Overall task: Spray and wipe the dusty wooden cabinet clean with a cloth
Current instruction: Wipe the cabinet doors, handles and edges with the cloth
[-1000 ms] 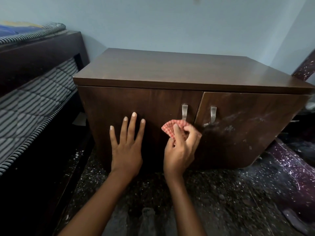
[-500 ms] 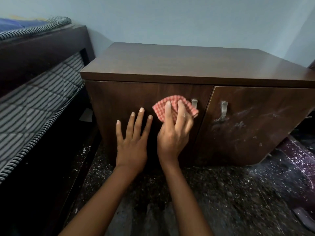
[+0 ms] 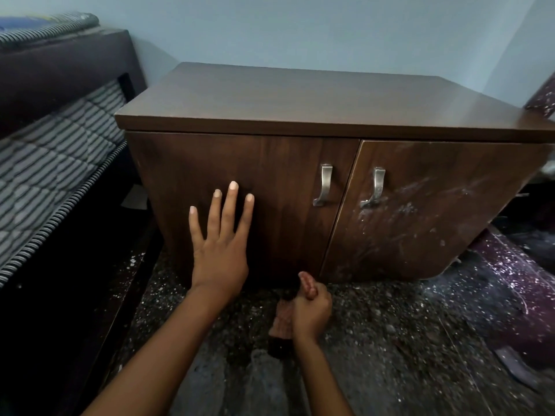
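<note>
Home bedroom. Bed [image 3: 60, 70] with dark wooden frame on the left, striped quilted mattress [image 3: 45, 163] on it, folded bedding on top edge. Low brown wooden cabinet [image 3: 300, 97] with two doors and metal handles [image 3: 326, 184] stands against a plain pale-blue wall [image 3: 300, 31], just beside the bed. Speckled dark stone floor [image 3: 390, 340], dusty with white flecks. Right door smeared with white dust.

dark speckled floor [image 3: 390, 340], wooden cabinet [image 3: 270, 97] standing on it
</note>
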A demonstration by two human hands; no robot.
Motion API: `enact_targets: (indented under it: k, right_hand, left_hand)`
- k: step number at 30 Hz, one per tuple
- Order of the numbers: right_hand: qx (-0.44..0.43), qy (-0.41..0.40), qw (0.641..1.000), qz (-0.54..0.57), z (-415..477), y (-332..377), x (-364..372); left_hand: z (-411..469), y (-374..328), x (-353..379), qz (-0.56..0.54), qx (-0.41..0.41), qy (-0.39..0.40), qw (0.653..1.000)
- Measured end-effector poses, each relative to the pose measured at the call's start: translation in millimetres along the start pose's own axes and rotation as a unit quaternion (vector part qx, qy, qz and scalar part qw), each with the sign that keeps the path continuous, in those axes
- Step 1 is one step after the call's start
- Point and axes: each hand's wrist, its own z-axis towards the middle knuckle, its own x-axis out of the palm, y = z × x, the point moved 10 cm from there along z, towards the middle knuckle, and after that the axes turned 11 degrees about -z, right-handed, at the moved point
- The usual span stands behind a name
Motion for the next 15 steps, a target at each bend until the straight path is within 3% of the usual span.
enact_targets:
  k: [2,4,6,9,11,13,15]
  right_hand:
    - [0.03,-0.054,0.997,0.052,0.2,5.6,-10.4]
    - [0.012,0.006,0.997,0.077,1.0,16.2,3.9]
    - [0.094,0.042,0.985,0.141,-1.5,3.1,7.4]
    - [0.244,-0.089,0.928,0.267,0.5,-14.3,-37.9]
    - [0.204,-0.202,0.91,0.299,21.4,16.6,-91.1]
    - [0.14,-0.259,0.908,0.297,47.4,69.0,-145.5]
    - [0.073,-0.3,0.913,0.267,73.6,129.2,-201.8]
  left_hand:
    - [0.1,0.9,1.0,-0.005,-0.002,0.002,1.0]
    - [-0.5,2.1,0.9,-0.009,-0.005,-0.001,1.0]
    - [-0.7,1.4,-1.3,-0.015,-0.012,-0.005,1.0]
    - [-3.3,-3.3,-9.3,-0.05,-0.045,-0.006,0.998]
    - [-2.2,-12.6,-22.0,-0.087,-0.079,-0.014,0.993]
    - [0.3,-26.9,-37.8,-0.129,-0.097,-0.026,0.987]
    - [6.0,-48.1,-55.9,-0.156,-0.064,-0.041,0.985]
